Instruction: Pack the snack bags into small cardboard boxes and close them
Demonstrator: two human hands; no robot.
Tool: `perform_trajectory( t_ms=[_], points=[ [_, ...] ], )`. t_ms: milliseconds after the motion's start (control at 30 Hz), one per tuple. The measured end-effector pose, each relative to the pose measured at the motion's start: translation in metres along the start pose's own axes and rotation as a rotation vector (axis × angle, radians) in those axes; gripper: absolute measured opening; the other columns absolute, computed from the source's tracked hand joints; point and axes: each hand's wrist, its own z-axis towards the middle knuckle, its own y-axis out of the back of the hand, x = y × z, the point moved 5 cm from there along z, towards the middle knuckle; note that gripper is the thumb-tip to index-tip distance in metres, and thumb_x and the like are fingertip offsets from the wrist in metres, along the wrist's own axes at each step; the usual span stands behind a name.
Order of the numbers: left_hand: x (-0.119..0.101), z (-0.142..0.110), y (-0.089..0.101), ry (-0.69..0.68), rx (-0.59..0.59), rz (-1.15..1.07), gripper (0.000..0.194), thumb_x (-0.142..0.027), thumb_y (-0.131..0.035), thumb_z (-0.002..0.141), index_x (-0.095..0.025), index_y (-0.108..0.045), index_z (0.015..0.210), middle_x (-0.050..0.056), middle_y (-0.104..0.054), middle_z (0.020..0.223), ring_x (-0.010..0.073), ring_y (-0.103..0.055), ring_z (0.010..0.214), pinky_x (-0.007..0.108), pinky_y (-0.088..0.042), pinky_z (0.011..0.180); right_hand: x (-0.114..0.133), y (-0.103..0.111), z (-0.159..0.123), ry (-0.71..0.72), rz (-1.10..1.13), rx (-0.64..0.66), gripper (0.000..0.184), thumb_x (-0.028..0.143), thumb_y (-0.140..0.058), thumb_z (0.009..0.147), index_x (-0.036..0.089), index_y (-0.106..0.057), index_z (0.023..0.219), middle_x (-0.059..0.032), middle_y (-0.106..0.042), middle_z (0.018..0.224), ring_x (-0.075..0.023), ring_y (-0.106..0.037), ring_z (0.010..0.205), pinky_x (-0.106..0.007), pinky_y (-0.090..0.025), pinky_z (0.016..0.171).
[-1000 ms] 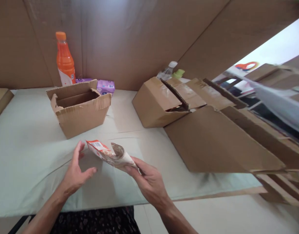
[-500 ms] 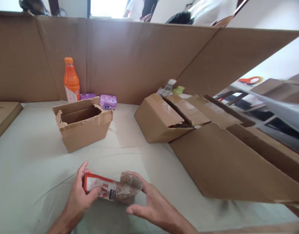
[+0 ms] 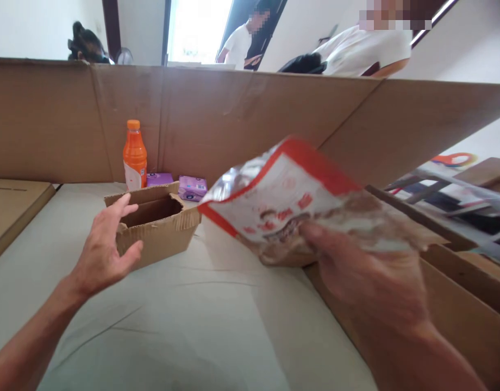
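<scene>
Head view: a cardboard wall [image 3: 242, 114] closes the far edge of the table [image 3: 201, 320], and flat cardboard [image 3: 457, 309] lines its right side, so the free room is the pale cloth in the middle and toward the near edge. A small open box [image 3: 160, 231] stands left of centre; behind it, against the wall, stand an orange bottle [image 3: 135, 155] and two purple packs [image 3: 192, 187].

The left hand [image 3: 105, 247] is spread wide with fingers apart and holds nothing; it hovers just in front of the box's near left corner, and contact cannot be told. The right hand [image 3: 368, 277] is raised close to the camera and pinches a packet [image 3: 291, 203] from below, thumb on its face. The packet, white with a red border, is up in the air to the right of the box.

Red characters on the packet are blurred and unreadable; the bottle's label is too small to read.
</scene>
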Motion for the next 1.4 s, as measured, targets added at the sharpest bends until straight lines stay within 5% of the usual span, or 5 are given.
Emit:
perform_trajectory(
  t_ms=[100, 367, 533, 833, 1400],
  points=[
    [0.013, 0.016, -0.01, -0.042, 0.189, 0.116, 0.054, -0.016, -0.052, 0.079, -0.019, -0.055, 0.134, 0.005, -0.074, 0.103, 0.0237, -0.069, 0.099, 0.061, -0.037, 0.116, 0.038, -0.028, 0.045, 0.151, 0.053, -0.058, 0.016, 0.036, -0.079, 0.077, 0.023, -0.069, 0.076, -0.0014, -0.071, 0.079, -0.0169, -0.065, 0.07, -0.033, -0.056, 0.068],
    [-0.009, -0.016, -0.008, -0.268, 0.12, 0.41, 0.023, -0.004, -0.049, 0.08, -0.018, -0.066, 0.087, 0.005, -0.068, 0.076, 0.0248, -0.065, 0.086, 0.06, -0.041, 0.111, 0.114, -0.178, 0.065, 0.34, -0.777, 0.91, 0.022, 0.012, -0.067, 0.078, 0.014, -0.057, 0.058, 0.0009, -0.053, 0.058, -0.0165, -0.065, 0.069, -0.027, -0.045, 0.067],
    [0.006, -0.021, -0.006, -0.32, 0.13, 0.267, 0.027, -0.001, -0.047, 0.08, -0.017, -0.066, 0.092, 0.006, -0.068, 0.082, 0.0239, -0.062, 0.09, 0.053, -0.05, 0.107, 0.101, -0.23, 0.052, 0.33, -0.823, 1.08, 0.008, 0.018, -0.067, 0.082, 0.013, -0.069, 0.076, -0.0051, -0.065, 0.071, -0.0185, -0.065, 0.075, -0.026, -0.042, 0.065],
    [0.018, -0.026, -0.009, -0.365, 0.143, 0.144, 0.028, 0.001, -0.044, 0.081, -0.018, -0.062, 0.094, 0.004, -0.064, 0.085, 0.0216, -0.06, 0.096, 0.055, -0.045, 0.115, 0.011, -0.241, 0.012, 0.179, -0.803, 1.299, 0.012, 0.007, -0.069, 0.079, 0.013, -0.077, 0.086, -0.0106, -0.077, 0.089, -0.0211, -0.069, 0.081, -0.025, -0.042, 0.064],
    [0.024, -0.024, -0.015, -0.368, 0.109, 0.186, 0.025, 0.001, -0.046, 0.079, -0.017, -0.057, 0.091, 0.004, -0.063, 0.084, 0.0231, -0.059, 0.096, 0.057, -0.046, 0.112, 0.029, -0.251, 0.01, 0.442, -1.101, 1.36, 0.026, 0.011, -0.064, 0.086, 0.011, -0.076, 0.109, -0.0184, -0.077, 0.106, -0.0275, -0.074, 0.103, -0.032, -0.054, 0.083]
  ],
)
